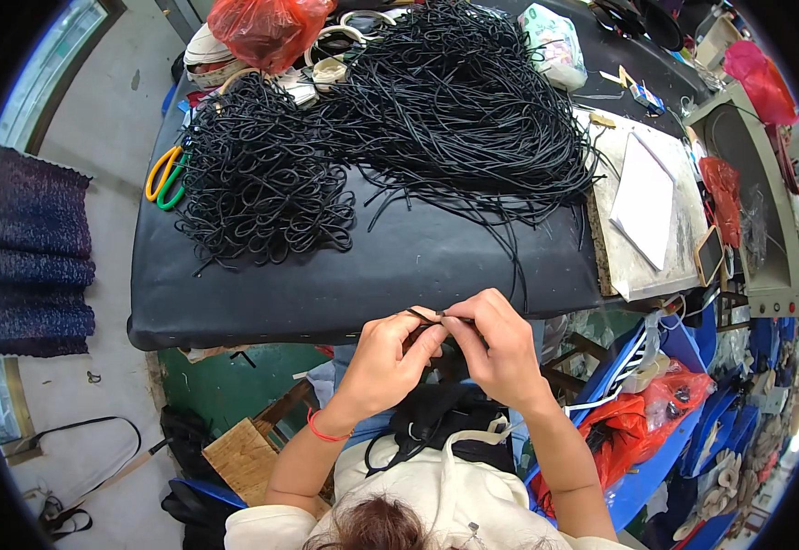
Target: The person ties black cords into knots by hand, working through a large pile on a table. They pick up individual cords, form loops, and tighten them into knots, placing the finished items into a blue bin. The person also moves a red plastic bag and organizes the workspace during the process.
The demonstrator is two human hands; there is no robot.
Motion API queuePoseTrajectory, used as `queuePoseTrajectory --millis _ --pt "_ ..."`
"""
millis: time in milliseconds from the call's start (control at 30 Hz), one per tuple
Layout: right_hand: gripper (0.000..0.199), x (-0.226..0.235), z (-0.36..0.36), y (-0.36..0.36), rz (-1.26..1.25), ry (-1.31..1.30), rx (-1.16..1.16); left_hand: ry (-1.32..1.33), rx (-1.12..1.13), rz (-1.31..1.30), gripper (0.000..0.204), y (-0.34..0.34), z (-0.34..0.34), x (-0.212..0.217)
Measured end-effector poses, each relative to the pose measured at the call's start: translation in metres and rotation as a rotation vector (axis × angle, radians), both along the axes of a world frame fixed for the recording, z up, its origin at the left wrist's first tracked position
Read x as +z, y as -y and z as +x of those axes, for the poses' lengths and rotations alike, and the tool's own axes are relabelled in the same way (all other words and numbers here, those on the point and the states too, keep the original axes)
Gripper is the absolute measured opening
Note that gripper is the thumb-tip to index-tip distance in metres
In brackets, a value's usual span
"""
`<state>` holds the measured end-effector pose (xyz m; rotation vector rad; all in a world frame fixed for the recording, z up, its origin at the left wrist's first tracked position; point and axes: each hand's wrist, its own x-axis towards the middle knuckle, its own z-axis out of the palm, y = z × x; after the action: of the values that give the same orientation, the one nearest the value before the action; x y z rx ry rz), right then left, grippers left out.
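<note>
Just in front of the table's near edge, my left hand (387, 359) and my right hand (498, 346) meet with thumbs and fingertips pinched together. Both grip a thin black cord (421, 315), a short piece of which shows at the left fingertips; the rest is hidden by my fingers. Beyond them on the black table (363, 298) lies a heap of looped black cords (267, 174) at the left. A larger pile of long, loose black cords (473, 119) spreads to its right, with some strands trailing toward the near edge.
Scissors with green and orange handles (163, 176) lie by the left edge. A red plastic bag (269, 32) and white rolls are at the back. White paper (647, 202) rests on a board at the right. Below, a blue container holds red bags (633, 426); a wooden stool (242, 461) stands lower left.
</note>
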<state>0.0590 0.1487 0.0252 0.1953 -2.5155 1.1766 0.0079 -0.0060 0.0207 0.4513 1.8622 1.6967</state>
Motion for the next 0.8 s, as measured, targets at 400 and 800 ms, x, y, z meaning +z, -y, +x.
queuePoseTrajectory --millis 400,800 --pt "0.017 0.006 0.001 0.011 -0.305 0.181 -0.25 -0.069 -0.041 -0.088 0.013 -0.001 0.001 0.008" --pt "0.021 -0.007 0.008 0.008 -0.983 0.446 -0.319 -0.251 -0.17 0.025 0.015 0.0 -0.005 0.005"
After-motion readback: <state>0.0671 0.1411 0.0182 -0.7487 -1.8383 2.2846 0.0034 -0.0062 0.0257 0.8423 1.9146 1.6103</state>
